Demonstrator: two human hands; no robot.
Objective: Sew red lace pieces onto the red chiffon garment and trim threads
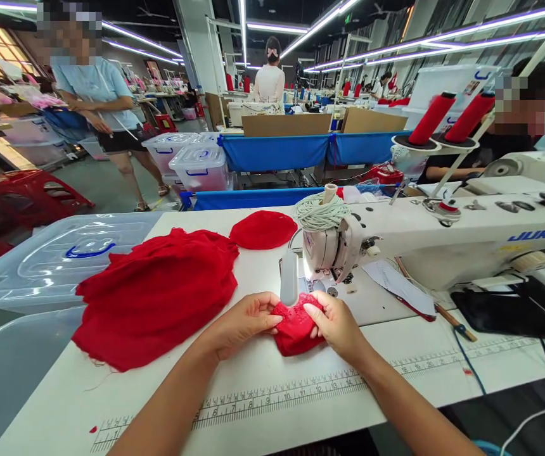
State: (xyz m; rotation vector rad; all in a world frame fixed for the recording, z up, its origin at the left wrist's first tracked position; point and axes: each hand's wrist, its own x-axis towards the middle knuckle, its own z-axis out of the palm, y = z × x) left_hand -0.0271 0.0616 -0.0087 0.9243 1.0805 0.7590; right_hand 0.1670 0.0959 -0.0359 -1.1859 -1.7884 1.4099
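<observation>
A small red fabric piece point(295, 329) lies on the white sewing table point(263, 373), just in front of the sewing machine point(443, 234). My left hand point(244, 323) pinches its left edge with closed fingers. My right hand point(334, 323) grips its right side, fingers curled over the cloth. A small lamp head point(289, 277) hangs right above the piece. To the left a large pile of red fabric point(158, 294) is spread on the table. A round red piece point(263, 229) lies behind it.
Clear plastic bin lids point(58, 259) sit at the table's left. Red thread cones point(431, 119) stand on a rack at the right, a cord spool point(322, 209) on the machine. A person point(96, 95) stands at the left aisle; others work beyond. Scissors and paper point(400, 285) lie under the machine arm.
</observation>
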